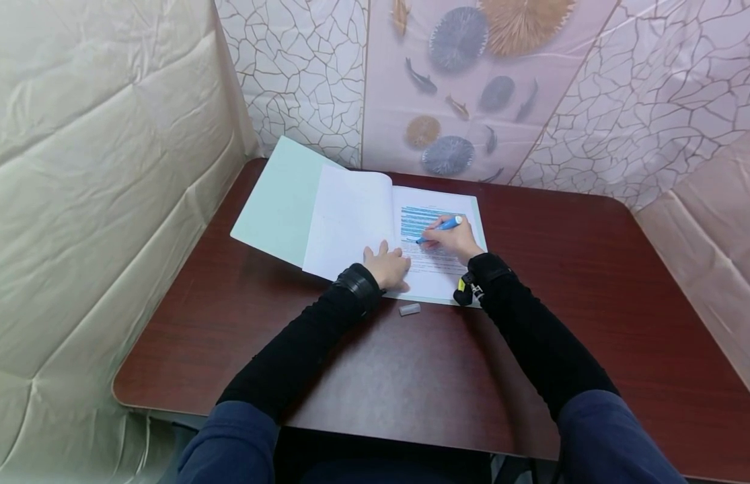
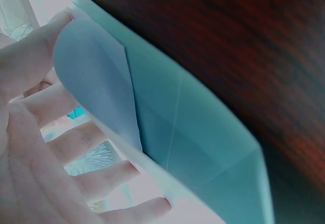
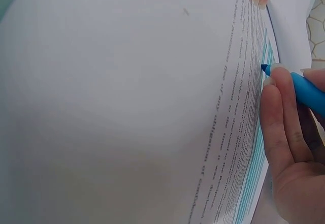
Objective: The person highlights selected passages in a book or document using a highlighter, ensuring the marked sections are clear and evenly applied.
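Observation:
A pale green folder lies spread on the table, with a blank white sheet turned to the left and a printed page on the right. Bright blue strokes cover the upper lines of print. My right hand pinches a blue highlighter; its dark blue tip meets the text in the right wrist view. With fingers spread, my left hand rests on the papers near the fold. The left wrist view shows its fingers along the curled sheet and green cover.
A small greyish-white cylinder, perhaps a pen cap, lies just below the folder's front edge. The dark red-brown table stretches to both sides. Patterned cloth hangs behind it, and cream cloth along the left.

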{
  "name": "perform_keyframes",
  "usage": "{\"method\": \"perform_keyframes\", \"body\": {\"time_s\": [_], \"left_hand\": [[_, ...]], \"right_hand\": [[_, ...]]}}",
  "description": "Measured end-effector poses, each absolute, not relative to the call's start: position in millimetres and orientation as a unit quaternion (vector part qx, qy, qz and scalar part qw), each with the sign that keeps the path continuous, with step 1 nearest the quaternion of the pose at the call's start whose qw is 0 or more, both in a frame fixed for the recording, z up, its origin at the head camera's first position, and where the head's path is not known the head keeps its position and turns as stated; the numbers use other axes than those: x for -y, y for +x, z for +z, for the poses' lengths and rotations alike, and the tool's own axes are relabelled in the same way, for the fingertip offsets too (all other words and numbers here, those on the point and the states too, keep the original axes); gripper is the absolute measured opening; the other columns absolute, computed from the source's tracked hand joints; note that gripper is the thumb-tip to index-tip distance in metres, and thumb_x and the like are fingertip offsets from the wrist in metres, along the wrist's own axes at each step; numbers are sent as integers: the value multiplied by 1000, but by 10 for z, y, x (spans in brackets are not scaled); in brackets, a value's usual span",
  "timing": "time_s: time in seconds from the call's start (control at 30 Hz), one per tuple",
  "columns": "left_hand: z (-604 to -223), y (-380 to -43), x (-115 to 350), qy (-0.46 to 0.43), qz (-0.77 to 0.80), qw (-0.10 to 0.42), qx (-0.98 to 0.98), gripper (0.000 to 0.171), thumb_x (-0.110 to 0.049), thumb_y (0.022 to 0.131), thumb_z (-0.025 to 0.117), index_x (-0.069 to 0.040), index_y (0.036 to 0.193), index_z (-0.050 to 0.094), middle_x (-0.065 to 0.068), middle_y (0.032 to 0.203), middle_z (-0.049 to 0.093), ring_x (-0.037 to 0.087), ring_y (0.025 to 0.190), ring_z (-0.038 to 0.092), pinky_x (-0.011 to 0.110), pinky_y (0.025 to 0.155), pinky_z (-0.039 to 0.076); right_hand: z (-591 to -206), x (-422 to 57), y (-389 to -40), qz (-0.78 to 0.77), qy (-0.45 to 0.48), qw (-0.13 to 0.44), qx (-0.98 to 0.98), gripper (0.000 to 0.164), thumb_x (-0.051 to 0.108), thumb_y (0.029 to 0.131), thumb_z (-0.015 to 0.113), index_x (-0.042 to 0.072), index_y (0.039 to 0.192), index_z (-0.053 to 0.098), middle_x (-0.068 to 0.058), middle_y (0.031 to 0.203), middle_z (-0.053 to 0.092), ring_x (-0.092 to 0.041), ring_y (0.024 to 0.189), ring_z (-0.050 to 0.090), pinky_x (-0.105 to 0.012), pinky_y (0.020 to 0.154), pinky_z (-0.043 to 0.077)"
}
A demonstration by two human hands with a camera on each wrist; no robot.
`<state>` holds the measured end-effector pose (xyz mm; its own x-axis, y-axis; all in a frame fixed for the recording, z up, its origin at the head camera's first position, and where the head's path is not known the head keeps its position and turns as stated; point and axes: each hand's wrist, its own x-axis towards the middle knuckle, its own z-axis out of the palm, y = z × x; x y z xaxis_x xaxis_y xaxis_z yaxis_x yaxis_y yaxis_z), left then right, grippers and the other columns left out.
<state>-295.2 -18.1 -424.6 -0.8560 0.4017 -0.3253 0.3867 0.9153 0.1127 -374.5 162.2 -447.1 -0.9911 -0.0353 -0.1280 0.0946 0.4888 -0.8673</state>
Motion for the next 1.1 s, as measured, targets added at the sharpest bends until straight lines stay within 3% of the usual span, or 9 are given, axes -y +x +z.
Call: {"method": "perform_keyframes", "body": {"time_s": [0.43, 0.7, 0.93, 1.1], "left_hand": [[-4243, -2946, 179, 204, 21, 173, -963, 60, -43, 91, 62, -21, 144, 46, 5, 157, 33, 36, 148, 18, 62, 115, 20], [-4245, -2949, 175, 205, 21, 170, -964, 59, -43, 90, 63, -21, 143, 47, 5, 155, 37, 35, 146, 21, 62, 114, 21], [-4237, -2956, 173, 204, 18, 166, -965, 60, -43, 90, 63, -21, 143, 47, 5, 155, 37, 36, 146, 22, 62, 114, 21], [-4251, -2926, 170, 205, 19, 165, -965, 60, -42, 90, 64, -21, 144, 47, 5, 154, 38, 35, 144, 24, 62, 114, 21]], "right_hand": [[-4469, -1643, -3733, -512, 9, 59, -857, 20, 19, 84, 74, 2, 93, 66, -9, 81, 76, -17, 72, 74, -40, 98, 51], [-4482, -1656, -3750, -508, 4, 53, -860, 19, 18, 84, 74, 2, 91, 66, -9, 83, 76, -16, 71, 74, -32, 80, 58], [-4457, -1671, -3741, -512, -1, 54, -857, 18, 18, 84, 74, 3, 90, 66, -9, 83, 75, -17, 73, 74, -35, 87, 57], [-4482, -1690, -3699, -525, -8, 56, -849, 17, 17, 84, 73, 2, 89, 65, -13, 84, 75, -18, 75, 74, -30, 80, 58]]}}
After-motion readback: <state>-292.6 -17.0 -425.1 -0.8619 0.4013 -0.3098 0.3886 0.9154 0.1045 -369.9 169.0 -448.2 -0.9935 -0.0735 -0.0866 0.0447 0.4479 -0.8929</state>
